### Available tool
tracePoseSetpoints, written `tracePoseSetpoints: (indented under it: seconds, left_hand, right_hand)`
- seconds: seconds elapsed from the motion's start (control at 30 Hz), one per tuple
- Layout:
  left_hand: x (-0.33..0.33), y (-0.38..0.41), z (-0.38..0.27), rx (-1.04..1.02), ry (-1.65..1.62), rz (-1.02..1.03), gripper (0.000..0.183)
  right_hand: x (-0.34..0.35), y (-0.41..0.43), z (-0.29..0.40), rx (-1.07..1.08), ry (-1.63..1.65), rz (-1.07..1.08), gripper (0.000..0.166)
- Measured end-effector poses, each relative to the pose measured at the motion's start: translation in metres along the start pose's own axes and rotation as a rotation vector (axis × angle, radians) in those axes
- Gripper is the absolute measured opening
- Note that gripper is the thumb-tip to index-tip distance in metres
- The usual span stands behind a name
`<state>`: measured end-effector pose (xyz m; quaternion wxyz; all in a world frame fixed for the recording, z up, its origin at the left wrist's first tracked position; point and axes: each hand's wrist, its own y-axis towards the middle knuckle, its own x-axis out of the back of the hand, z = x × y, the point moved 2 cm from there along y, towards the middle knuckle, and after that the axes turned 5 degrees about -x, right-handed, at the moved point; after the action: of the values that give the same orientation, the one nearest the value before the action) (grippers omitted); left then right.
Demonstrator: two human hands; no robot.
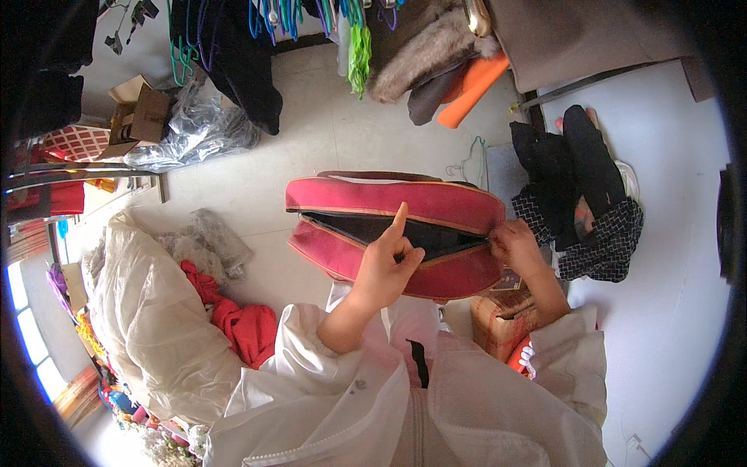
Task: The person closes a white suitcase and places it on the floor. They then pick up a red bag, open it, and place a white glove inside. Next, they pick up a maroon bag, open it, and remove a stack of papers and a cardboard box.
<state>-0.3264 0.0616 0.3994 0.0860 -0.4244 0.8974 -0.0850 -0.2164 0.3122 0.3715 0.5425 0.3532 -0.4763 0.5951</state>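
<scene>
A red fabric bag [397, 197] with tan piping is held up in front of me. Its zipped mouth gapes, showing a black lining [356, 226]. My right hand [516, 246] is closed on the bag's right end, by the end of the zip opening; whether it pinches the zip pull is hidden. In front of the opening is my left hand [388, 260], index finger pointing up and thumb apart, with nothing visible in it. A dark strap [379, 174] runs along the bag's far side.
Below the bag at right stands a brown plaid-patterned box [502, 321]. Dark clothes [583, 175] hang at the right wall. A large cream cloth bundle [157, 327] and red cloth [245, 327] lie left. Hangers [292, 14], clear plastic [198, 128] and a cardboard box [143, 114] are farther off.
</scene>
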Motion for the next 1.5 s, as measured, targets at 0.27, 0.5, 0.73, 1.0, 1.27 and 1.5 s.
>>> tracePoseSetpoints:
  seconds: [0.27, 0.5, 0.73, 1.0, 1.27, 1.5]
  left_hand:
    - [-0.010, 0.002, 0.004, -0.022, 0.084, -0.030, 0.033]
    - [0.004, 0.006, -0.001, -0.019, 0.126, -0.088, 0.017]
    - [0.010, 0.003, 0.014, -0.091, 0.059, -0.116, 0.005]
    - [0.034, 0.015, 0.017, -0.170, 0.085, -0.147, 0.005]
    - [0.006, 0.018, 0.024, -0.274, 0.200, -0.001, 0.004]
    - [-0.025, 0.019, 0.035, -0.344, 0.391, -0.061, 0.005]
  right_hand:
    - [-0.021, 0.002, -0.002, 0.013, 0.096, 0.135, 0.010]
    - [-0.043, 0.000, 0.001, 0.006, 0.172, 0.215, 0.010]
    - [-0.056, -0.002, 0.003, -0.010, 0.146, 0.162, 0.012]
    - [-0.024, 0.012, 0.019, -0.002, 0.084, 0.204, 0.014]
    - [-0.033, 0.003, 0.003, -0.036, 0.106, 0.283, 0.014]
    - [0.034, 0.057, 0.067, -0.225, 0.158, 0.031, 0.015]
